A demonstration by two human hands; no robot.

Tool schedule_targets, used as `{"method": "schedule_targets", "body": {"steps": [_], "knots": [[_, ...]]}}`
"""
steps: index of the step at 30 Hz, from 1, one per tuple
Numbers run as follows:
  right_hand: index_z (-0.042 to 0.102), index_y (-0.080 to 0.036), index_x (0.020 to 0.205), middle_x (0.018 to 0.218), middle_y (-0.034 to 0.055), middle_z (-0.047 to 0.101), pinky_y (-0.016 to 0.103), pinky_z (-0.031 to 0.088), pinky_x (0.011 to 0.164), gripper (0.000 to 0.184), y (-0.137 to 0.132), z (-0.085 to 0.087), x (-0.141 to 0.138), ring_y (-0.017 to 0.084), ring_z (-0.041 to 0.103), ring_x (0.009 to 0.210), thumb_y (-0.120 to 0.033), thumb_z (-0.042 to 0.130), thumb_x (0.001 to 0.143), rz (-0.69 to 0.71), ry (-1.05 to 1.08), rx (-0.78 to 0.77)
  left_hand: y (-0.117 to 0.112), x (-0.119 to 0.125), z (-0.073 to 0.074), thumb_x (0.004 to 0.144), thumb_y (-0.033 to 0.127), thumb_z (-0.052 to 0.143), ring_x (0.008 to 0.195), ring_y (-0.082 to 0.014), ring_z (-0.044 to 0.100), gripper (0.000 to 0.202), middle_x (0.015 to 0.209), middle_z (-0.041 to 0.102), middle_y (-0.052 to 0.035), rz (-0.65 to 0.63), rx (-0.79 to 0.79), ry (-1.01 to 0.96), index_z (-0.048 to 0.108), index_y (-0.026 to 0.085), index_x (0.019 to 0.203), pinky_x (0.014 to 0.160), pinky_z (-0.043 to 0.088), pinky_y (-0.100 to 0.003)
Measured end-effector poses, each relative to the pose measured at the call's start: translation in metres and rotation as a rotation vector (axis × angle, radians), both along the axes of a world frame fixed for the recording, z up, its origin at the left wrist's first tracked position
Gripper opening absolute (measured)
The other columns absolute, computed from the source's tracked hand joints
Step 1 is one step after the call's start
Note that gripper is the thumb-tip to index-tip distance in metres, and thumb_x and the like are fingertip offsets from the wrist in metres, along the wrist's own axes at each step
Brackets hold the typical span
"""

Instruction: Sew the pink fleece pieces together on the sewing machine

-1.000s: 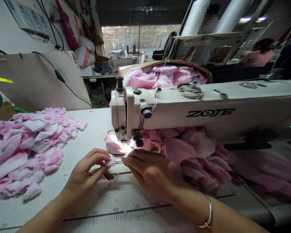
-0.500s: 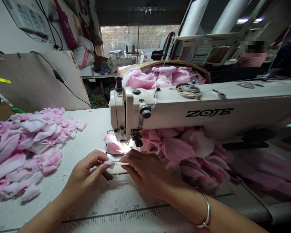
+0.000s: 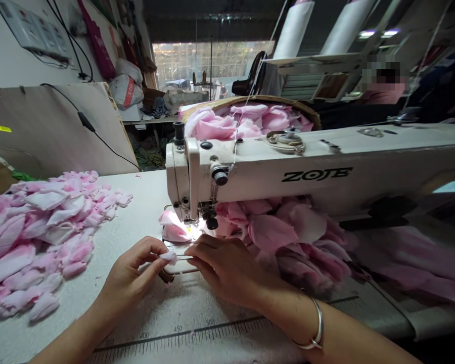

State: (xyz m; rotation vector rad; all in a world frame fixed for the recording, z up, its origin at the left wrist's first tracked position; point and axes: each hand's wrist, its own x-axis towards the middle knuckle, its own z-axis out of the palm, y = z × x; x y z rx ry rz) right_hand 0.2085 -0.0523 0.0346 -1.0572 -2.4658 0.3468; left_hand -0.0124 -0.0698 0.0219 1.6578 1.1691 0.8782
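- Our left hand (image 3: 131, 278) pinches a small pink fabric petal (image 3: 169, 258) between thumb and fingers, forearm reaching in from lower left.
- Our right hand (image 3: 227, 268) curves downward, fingertips just beside the petal; we cannot tell if they grip anything.
- A silver bangle (image 3: 317, 328) circles our right wrist.
- The petal lies just before the ZOJE sewing machine (image 3: 273, 177) needle area.

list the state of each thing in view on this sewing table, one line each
left hand: pinching a small pink fabric petal
right hand: fingers stretched toward that petal, in front of the needle
ZOJE sewing machine: lamp lit at the needle
loose petal pile: heaped on the table, left of the machine
bunched pink petals: massed under the machine arm
round basket: full of pink petals
metal bangle: on the right wrist
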Motion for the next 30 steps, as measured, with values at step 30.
{"method": "schedule_targets", "body": {"steps": [30], "knots": [[0.055, -0.02, 0.061, 0.053, 0.001, 0.061, 0.023, 0.035, 0.044, 0.013, 0.039, 0.009, 0.009, 0.013, 0.054, 0.048, -0.018, 0.051, 0.073, -0.153, 0.106, -0.737, 0.038, 0.005, -0.011, 0.093, 0.02, 0.036, 0.088, -0.0193, 0.059, 0.032, 0.11, 0.06, -0.0044, -0.192, 0.661, 0.926, 0.055, 0.027, 0.118, 0.073, 0.047, -0.028]]}}
